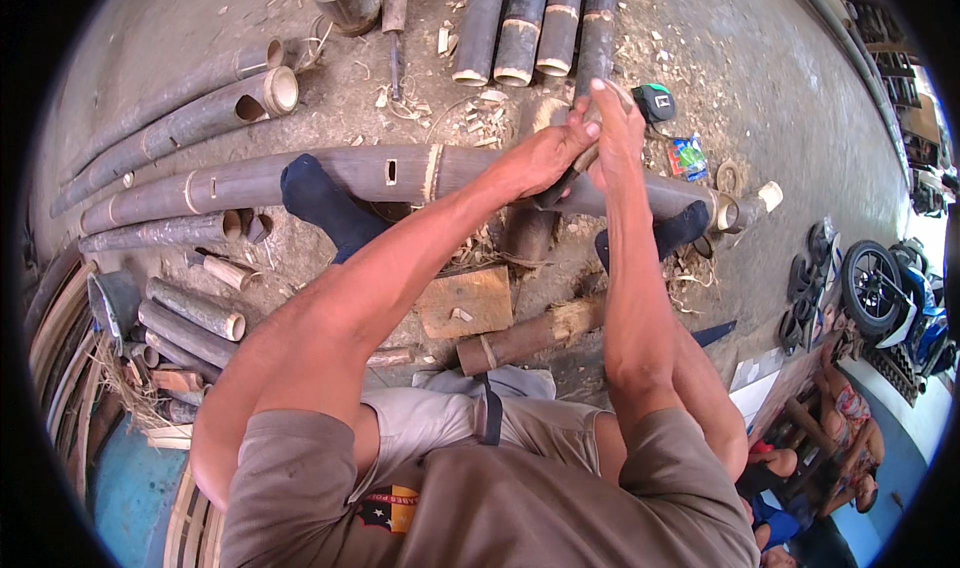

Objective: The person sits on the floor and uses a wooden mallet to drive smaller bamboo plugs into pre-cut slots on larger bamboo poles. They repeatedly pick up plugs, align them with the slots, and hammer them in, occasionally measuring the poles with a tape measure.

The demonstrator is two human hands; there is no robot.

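Observation:
My two hands come together over a long dark bamboo pole (330,175) that lies crosswise in front of me. Between them is a dark-bladed knife (568,182), its blade slanting down toward the pole. My right hand (620,133) is closed around its upper part, which the fingers mostly cover. Close against it, my left hand (552,156) is also closed on the knife, its fingertips partly hidden. A small rectangular hole is cut in the pole left of my hands. My dark-socked feet, the left foot (325,203) and right foot (680,228), rest against the pole.
Several bamboo poles (525,23) point away at the top. A green-and-black tape measure (655,103) and a colourful packet (687,156) lie right of my hands. A mallet (395,18), wood chips and cut bamboo (195,308) lie leftward. A motorcycle (890,293) and people (850,448) are at right.

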